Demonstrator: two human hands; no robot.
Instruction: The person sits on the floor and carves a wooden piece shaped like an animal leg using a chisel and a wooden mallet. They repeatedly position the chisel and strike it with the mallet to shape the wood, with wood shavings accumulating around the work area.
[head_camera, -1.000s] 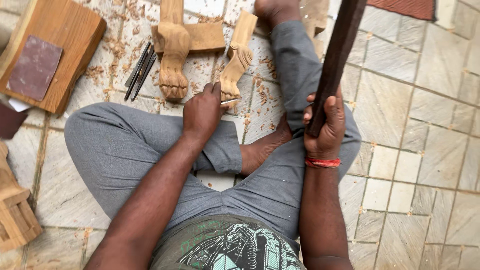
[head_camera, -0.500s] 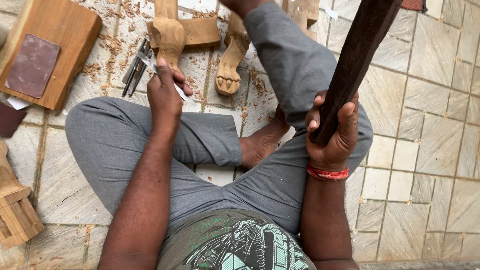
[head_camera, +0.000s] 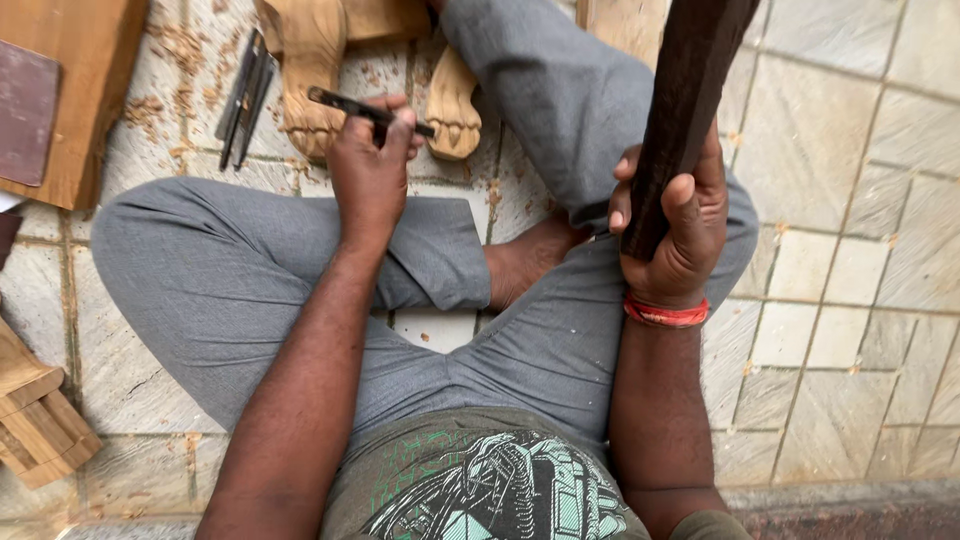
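A thin dark metal chisel (head_camera: 368, 108) is clamped in the curled fingers (head_camera: 392, 128) of the left hand (head_camera: 370, 165). The tool lies crosswise above the knuckles, with one end sticking out to the left over a pale carved wooden leg with a paw-shaped foot (head_camera: 310, 70) and the other end reaching towards a second pale carved paw-footed leg (head_camera: 452, 112). The left hand is held just in front of the bent knee of the grey trousers (head_camera: 230, 290).

A long, dark brown wooden mallet shaft (head_camera: 690, 100) is gripped near its lower end by the right hand (head_camera: 672, 235), the fingers wrapped tight around it and the thumb laid along its front. The shaft is tilted up and to the right, out past the top edge of the view. A red thread band (head_camera: 665, 314) is worn on that wrist.

A bundle of spare dark metal chisels (head_camera: 243, 98) is laid on the stone-tiled floor (head_camera: 850, 290), just left of the first carved leg. A flat wooden board (head_camera: 85, 100) is seen at the left edge. Open tile is left to the right of the shaft; the space between the knees is crowded.
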